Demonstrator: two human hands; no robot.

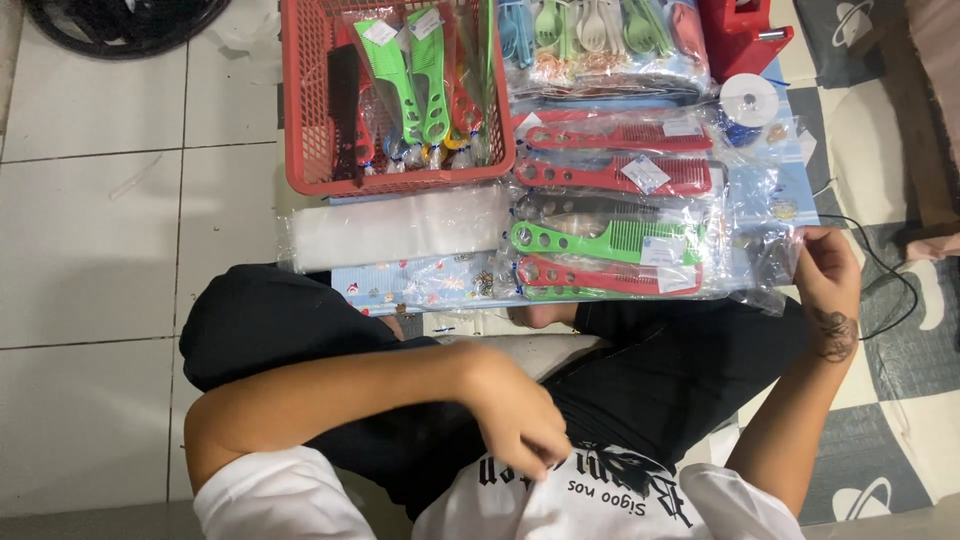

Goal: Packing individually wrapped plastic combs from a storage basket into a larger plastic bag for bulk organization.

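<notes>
- We look down on a person seated cross-legged on a tiled floor, packaged combs laid out ahead of the knees.
- Our right hand [828, 268] pinches the corner of a clear plastic bag [768, 262] between fingertips, lifting its edge, seemingly to keep the mouth free.
- Just beyond those fingers, bagged combs [610, 215] lie overlapping in a row, red and green, teeth one way, as if stacked for easy counting.
- Our left hand [520, 415] rests curled against the white shirt [560, 505], fingers bent at the cloth; we cannot tell whether they grip it.
- Well beyond those fingers, a red basket [300, 130] holds more green combs upright.
- A stack of empty clear sleeves [400, 228] lies below the basket, within reach.
</notes>
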